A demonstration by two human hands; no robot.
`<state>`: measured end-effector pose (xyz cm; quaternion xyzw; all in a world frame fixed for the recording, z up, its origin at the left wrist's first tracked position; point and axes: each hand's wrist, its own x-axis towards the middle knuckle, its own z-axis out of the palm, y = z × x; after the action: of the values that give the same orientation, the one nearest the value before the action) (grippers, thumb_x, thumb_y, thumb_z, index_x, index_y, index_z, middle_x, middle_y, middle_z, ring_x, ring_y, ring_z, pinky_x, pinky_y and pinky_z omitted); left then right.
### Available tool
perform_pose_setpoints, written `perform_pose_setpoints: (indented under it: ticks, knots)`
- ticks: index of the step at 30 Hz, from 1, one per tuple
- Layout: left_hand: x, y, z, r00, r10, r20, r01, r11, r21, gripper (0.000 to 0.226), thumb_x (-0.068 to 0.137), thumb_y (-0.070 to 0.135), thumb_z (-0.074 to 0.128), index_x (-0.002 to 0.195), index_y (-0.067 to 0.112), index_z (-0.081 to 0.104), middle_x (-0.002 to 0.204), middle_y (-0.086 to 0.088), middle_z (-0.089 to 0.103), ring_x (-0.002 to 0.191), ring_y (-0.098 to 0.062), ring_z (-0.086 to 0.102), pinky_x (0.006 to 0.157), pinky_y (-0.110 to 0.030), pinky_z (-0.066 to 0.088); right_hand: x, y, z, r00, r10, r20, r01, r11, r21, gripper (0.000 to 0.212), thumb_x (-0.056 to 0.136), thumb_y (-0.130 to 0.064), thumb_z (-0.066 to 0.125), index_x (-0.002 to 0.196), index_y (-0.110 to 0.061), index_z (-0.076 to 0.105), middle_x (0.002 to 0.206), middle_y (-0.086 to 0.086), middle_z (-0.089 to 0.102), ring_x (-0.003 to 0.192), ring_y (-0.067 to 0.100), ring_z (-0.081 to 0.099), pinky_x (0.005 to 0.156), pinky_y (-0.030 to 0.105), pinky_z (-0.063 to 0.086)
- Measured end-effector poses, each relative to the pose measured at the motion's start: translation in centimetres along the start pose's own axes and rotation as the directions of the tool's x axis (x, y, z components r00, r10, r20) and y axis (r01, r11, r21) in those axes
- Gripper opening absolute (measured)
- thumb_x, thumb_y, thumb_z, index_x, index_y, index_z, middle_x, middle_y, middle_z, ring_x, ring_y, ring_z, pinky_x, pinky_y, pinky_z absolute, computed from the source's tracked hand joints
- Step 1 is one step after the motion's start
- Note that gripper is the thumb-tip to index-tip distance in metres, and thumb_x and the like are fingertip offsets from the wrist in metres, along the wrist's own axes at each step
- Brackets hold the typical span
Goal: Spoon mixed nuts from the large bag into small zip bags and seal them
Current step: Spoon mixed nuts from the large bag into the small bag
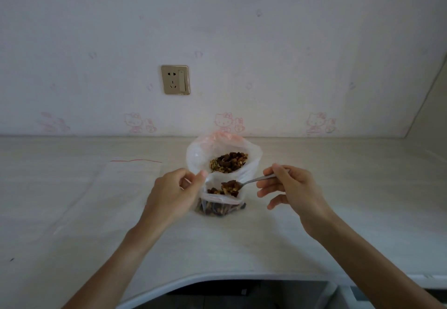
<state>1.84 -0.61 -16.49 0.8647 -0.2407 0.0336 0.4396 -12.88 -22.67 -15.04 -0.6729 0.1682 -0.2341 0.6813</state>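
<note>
The left hand (pixel 173 194) pinches the rim of the small zip bag (pixel 221 200), holding its mouth open, while the right hand (pixel 287 187) has its fingers closed round the handle of a spoon (pixel 244 183) whose bowl, heaped with nuts (pixel 229 185), hangs just over that mouth. The large bag (pixel 223 155) stands open directly behind, touching or nearly touching the small one; the clear plastic makes it hard to tell where one ends. The likeliest slip, I judge, is nuts rolling off the heaped spoon if it tips before it is inside the rim, or the soft mouth folding shut if the pinch loosens. The small bag looks fairly full, so overfilling could keep the zip from closing. Spare flat bags (pixel 134 175) lie well to the left on the surface (pixel 338 212), which is bare to the right and toward the near edge.
</note>
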Motion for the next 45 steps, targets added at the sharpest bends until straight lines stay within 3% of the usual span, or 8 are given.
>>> perform_pose_setpoints:
  ticks: [6,10,13,19,25,32,39,45]
  knots:
    - [-0.1,0.7,0.6,0.996,-0.013,0.083,0.020,0.996,-0.082,0.028,0.097,0.042,0.069,0.075,0.026,0.074,0.059,0.005,0.071,0.055,-0.005,0.066,0.062,-0.023,0.047,-0.7,-0.3,-0.1,0.944,-0.313,0.102,0.327,0.852,-0.408,0.026,0.108,-0.020,0.048,0.097,-0.012,0.070,0.080,0.000,0.076,0.074,0.016,0.074,0.054,0.038,0.060]
    - [-0.2,0.7,0.4,0.997,-0.020,0.077,0.029,0.992,-0.123,0.027,0.099,0.033,0.067,0.075,0.023,0.072,0.058,0.001,0.071,0.050,-0.003,0.062,0.055,-0.014,0.041,-1.7,-1.3,-0.5,0.737,-0.481,0.475,0.646,0.294,-0.704,0.034,0.110,-0.029,0.040,0.101,-0.013,0.068,0.081,-0.003,0.069,0.069,0.017,0.065,0.061,0.041,0.055]
    - [-0.4,0.5,0.3,0.997,-0.018,0.071,0.028,0.990,-0.136,0.027,0.100,0.030,0.067,0.074,0.022,0.070,0.058,0.001,0.070,0.051,-0.005,0.062,0.058,-0.022,0.043,-2.2,-2.0,-0.2,0.544,-0.491,0.680,0.743,-0.094,-0.663,0.020,0.106,-0.019,0.053,0.092,-0.011,0.065,0.071,0.000,0.056,0.056,0.020,0.049,0.046,0.041,0.047]
    - [-0.2,0.3,0.2,0.999,0.001,0.050,0.006,0.991,-0.136,0.026,0.100,0.030,0.067,0.076,0.021,0.070,0.059,0.004,0.071,0.051,-0.004,0.062,0.057,-0.022,0.044,-2.4,-2.6,0.3,0.445,-0.425,0.788,0.774,-0.261,-0.578,0.013,0.093,-0.004,0.070,0.087,-0.012,0.063,0.068,0.000,0.049,0.056,0.017,0.038,0.042,0.038,0.043]
    - [0.1,-0.7,0.1,0.998,-0.016,0.067,0.020,0.997,-0.070,0.023,0.099,0.039,0.067,0.080,0.027,0.070,0.062,0.009,0.073,0.057,-0.005,0.066,0.064,-0.027,0.046,-1.8,-2.5,-0.4,0.646,-0.600,0.471,0.724,0.287,-0.628,0.027,0.109,-0.024,0.044,0.100,-0.013,0.068,0.079,-0.007,0.067,0.063,0.008,0.061,0.056,0.026,0.049]
    - [1.8,-1.2,-0.6,0.996,-0.085,0.008,0.085,0.996,-0.034,0.044,0.095,0.064,0.058,0.079,0.024,0.068,0.066,0.009,0.073,0.065,-0.009,0.071,0.071,-0.033,0.054,0.1,-1.7,0.3,0.909,-0.415,0.033,0.411,0.882,-0.231,0.028,0.109,-0.016,0.045,0.098,-0.007,0.069,0.079,0.007,0.075,0.071,0.027,0.074,0.048,0.037,0.056]
    - [5.1,-0.6,0.5,0.969,-0.226,0.097,0.236,0.967,-0.101,0.057,0.088,0.072,0.062,0.113,0.021,0.059,0.096,0.005,0.073,0.088,-0.016,0.073,0.077,-0.037,0.055,3.1,-1.6,1.9,0.996,-0.004,-0.091,0.004,1.000,-0.007,0.032,0.109,-0.024,0.049,0.102,-0.001,0.070,0.082,0.015,0.078,0.070,0.030,0.075,0.051,0.036,0.059]
    - [6.1,-0.6,2.4,0.977,-0.127,0.173,0.175,0.937,-0.303,0.018,0.094,0.043,0.072,0.105,0.029,0.073,0.092,0.007,0.080,0.088,-0.014,0.077,0.082,-0.037,0.063,5.1,-1.4,1.8,0.992,0.112,-0.058,-0.116,0.991,-0.073,0.035,0.108,-0.028,0.053,0.101,0.002,0.071,0.083,0.016,0.079,0.071,0.031,0.077,0.053,0.037,0.062]
